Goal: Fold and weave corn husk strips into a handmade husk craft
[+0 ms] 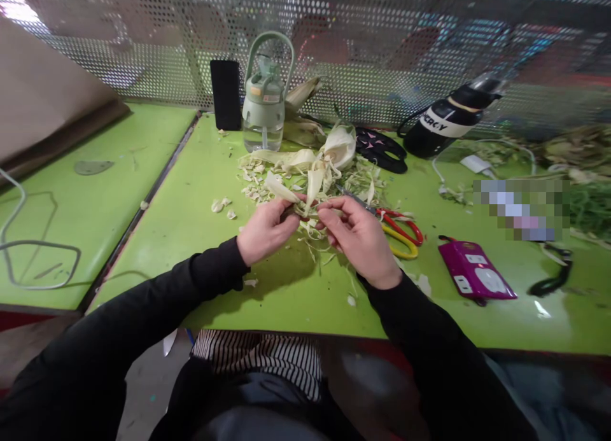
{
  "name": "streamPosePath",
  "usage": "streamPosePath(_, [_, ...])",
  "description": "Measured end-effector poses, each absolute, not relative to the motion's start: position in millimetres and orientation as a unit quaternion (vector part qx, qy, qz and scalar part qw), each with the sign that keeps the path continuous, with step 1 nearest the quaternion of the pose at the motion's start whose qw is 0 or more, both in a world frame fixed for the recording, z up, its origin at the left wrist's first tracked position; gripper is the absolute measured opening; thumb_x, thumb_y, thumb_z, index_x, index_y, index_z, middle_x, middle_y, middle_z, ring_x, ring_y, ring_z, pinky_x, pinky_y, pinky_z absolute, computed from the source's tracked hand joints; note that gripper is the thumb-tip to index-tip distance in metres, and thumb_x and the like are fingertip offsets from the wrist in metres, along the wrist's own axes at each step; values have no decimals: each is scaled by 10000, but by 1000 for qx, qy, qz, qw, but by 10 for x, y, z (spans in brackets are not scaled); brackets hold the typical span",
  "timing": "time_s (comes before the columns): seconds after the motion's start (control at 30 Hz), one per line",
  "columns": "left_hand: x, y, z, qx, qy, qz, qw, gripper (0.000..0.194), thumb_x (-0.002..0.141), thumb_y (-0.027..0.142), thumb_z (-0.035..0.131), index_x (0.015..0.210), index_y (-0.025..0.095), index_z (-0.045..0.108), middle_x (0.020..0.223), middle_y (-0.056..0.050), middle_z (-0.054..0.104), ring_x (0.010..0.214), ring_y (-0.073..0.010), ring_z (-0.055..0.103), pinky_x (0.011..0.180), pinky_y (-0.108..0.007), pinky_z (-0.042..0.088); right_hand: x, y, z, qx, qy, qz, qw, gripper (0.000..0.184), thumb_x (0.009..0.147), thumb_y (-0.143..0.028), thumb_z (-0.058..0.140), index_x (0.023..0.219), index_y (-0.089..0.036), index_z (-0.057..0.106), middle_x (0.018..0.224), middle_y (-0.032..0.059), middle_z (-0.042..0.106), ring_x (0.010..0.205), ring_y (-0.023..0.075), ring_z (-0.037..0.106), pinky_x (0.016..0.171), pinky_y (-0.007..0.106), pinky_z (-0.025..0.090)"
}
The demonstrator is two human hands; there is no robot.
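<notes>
In the head view, my left hand [271, 230] is closed on pale corn husk strips [314, 188], which stick up from between thumb and fingers. Facing it, my right hand [361, 240] pinches the right side of the same bunch; its exact grip is partly hidden. Husk scraps [260, 189] lie heaped just beyond both hands, with a larger whitish husk piece [340, 147] on top. Scissors [405, 245] with one red and one yellow handle lie beside my right hand, their blades partly among the scraps.
A green water bottle [264, 113] and an upright black phone [226, 96] stand at the back by the perforated metal screen [191, 21]. To the right are a tilted black bottle [442, 126], a purple case [477, 272] and a white charger [477, 165]. Brown paper [52, 104] rises at left.
</notes>
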State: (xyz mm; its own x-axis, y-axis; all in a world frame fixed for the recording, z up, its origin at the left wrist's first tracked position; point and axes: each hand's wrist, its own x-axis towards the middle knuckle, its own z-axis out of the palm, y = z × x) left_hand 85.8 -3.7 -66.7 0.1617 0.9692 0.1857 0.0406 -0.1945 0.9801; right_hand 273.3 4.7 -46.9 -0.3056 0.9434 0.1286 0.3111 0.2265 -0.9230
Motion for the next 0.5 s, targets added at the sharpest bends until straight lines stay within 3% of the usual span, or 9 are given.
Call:
streamPosePath(0.13, [858,-61,-639,593,432,446,512,330,797,214,754,1084,125,618,624,82,457,529,-61,367,496,-215,317,2703,2,-464,-437,-700,400,399,362,889,-566,682,851,-208,635,597,-51,552,484,83,435,452,234,336])
streamPosePath(0.33, [833,-3,-656,572,388,497,524,366,773,397,781,967,142,605,843,-30,671,714,-109,574,670,-249,482,2751,-18,-379,-439,-702,380,412,385,874,-574,698,777,-210,618,623,-31,595,496,88,435,471,249,343])
streamPosePath(0.5, [849,-37,-641,595,376,460,542,346,770,409,784,948,145,648,796,-25,668,662,-108,552,626,-246,468,2802,52,-349,-450,-690,407,394,415,900,-624,628,846,-217,686,691,-14,585,576,114,494,521,262,383])
